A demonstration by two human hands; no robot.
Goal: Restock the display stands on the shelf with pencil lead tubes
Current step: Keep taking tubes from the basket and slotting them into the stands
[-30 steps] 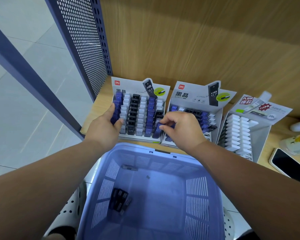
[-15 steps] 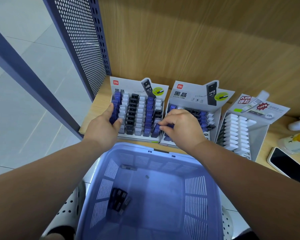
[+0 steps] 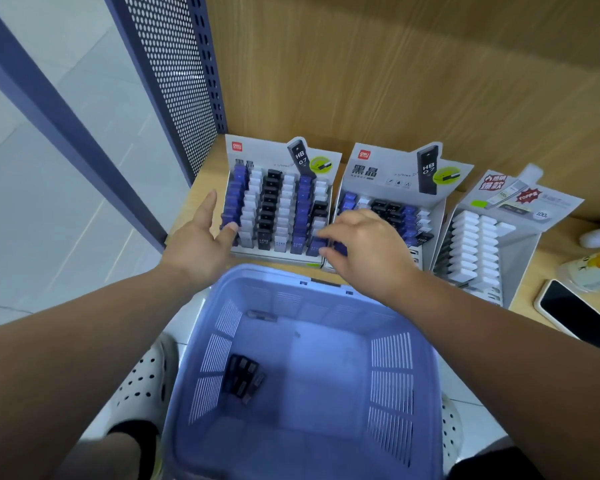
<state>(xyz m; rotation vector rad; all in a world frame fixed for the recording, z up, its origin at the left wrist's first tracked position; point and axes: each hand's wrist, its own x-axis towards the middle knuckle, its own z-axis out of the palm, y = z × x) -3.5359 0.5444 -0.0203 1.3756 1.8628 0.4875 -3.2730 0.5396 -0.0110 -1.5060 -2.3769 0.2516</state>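
Pinching a blue tube point(image 3: 340, 249), right hand point(image 3: 364, 252) hovers; straight-fingered left hand point(image 3: 201, 244) touches the stand point(image 3: 278, 154).

3 display stands point(image 3: 378, 168) side by side on shelf point(image 3: 561, 237); basket point(image 3: 274, 271) before them.

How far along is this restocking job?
Mostly done: the left stand looks nearly full. In hand: the right hand pinches a blue tube at its front row, while the left hand touches its side. Left: empty slots in the middle stand, and a few dark tubes in the basket.
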